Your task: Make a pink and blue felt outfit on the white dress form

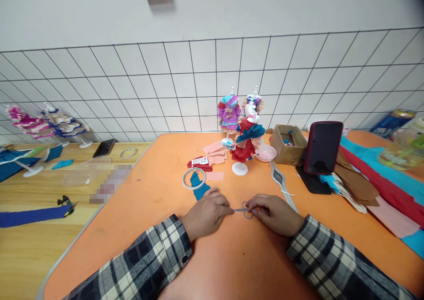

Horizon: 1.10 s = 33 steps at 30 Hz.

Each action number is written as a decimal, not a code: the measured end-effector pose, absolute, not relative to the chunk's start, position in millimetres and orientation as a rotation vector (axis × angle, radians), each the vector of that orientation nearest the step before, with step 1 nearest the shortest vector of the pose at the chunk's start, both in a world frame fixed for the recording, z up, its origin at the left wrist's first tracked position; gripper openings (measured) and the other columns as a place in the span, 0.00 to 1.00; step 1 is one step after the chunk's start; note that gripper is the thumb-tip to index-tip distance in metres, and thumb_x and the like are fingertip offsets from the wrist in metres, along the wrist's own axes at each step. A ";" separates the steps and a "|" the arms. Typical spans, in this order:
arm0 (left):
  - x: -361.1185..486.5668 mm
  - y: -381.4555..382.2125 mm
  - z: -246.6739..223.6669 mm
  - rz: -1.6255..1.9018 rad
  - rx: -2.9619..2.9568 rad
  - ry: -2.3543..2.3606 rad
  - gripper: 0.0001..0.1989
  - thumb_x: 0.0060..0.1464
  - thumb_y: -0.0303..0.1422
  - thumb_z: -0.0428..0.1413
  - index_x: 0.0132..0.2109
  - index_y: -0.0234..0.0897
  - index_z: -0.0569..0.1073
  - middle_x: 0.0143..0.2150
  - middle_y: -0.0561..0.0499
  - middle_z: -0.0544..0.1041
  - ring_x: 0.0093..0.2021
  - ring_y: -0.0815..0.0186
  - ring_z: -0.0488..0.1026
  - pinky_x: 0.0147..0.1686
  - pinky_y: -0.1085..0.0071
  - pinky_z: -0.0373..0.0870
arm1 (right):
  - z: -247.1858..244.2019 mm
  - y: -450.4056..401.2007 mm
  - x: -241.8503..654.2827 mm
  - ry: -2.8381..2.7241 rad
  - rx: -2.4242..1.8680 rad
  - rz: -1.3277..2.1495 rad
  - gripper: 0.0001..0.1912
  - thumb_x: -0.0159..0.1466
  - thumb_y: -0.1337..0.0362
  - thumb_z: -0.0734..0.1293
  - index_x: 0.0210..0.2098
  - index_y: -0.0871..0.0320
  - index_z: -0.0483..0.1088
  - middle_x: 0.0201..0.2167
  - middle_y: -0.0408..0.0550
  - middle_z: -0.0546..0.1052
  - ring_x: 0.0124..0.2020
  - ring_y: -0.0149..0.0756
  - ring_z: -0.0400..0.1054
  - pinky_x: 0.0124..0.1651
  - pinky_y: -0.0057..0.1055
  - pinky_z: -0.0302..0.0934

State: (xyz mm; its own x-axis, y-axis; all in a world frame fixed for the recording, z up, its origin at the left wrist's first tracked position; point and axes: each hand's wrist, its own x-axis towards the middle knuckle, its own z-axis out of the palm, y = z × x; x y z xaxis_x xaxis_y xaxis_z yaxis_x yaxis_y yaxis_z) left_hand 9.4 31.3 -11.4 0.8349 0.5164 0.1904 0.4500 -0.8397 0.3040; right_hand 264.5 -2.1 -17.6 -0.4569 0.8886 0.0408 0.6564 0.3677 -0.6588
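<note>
Small metal scissors (247, 215) lie between my hands over the orange table (212, 264). My right hand (274, 212) has its fingers pinched at the scissors' handle loops. At the scissors' tips is my left hand (209, 212), its fingers bent and close together; whether it pinches the blades or something small is hidden. Just beyond my left hand lies a piece of teal paper (200, 192), partly under a roll of clear tape (194, 179). A dress form in red and teal ruffles (247, 142) stands behind the scissors.
Pink paper strips (215, 151), a pink bowl (266, 153), a cardboard box (289, 144) and an upright phone (323, 147) are farther back. Coloured paper strips (384, 176) cover the right side. A wooden table (29, 242) with more dress forms adjoins on the left.
</note>
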 end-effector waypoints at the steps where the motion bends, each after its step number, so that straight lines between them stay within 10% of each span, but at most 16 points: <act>1: 9.0 31.6 -11.8 0.394 2.765 0.744 0.15 0.58 0.24 0.50 0.46 0.43 0.78 0.40 0.51 0.78 0.43 0.66 0.73 0.61 0.57 0.51 | -16.8 -2.4 265.0 -2.252 -1.383 0.807 0.12 0.61 0.67 0.63 0.43 0.53 0.73 0.43 0.44 0.78 0.31 0.31 0.70 0.38 0.29 0.64; 22: -87.1 77.5 11.4 0.546 2.756 1.187 0.11 0.58 0.36 0.55 0.46 0.41 0.78 0.44 0.45 0.78 0.45 0.57 0.72 0.47 0.60 0.68 | -4.5 4.4 295.7 -2.309 -1.730 0.440 0.13 0.64 0.61 0.61 0.47 0.52 0.70 0.46 0.46 0.76 0.45 0.40 0.71 0.45 0.37 0.63; 33: -88.3 81.0 -1.3 0.444 2.773 1.276 0.11 0.59 0.28 0.51 0.42 0.43 0.78 0.39 0.49 0.78 0.42 0.61 0.73 0.44 0.64 0.66 | -11.9 21.0 186.7 -2.491 -1.243 0.253 0.21 0.65 0.70 0.58 0.57 0.55 0.64 0.57 0.48 0.70 0.57 0.40 0.59 0.57 0.38 0.56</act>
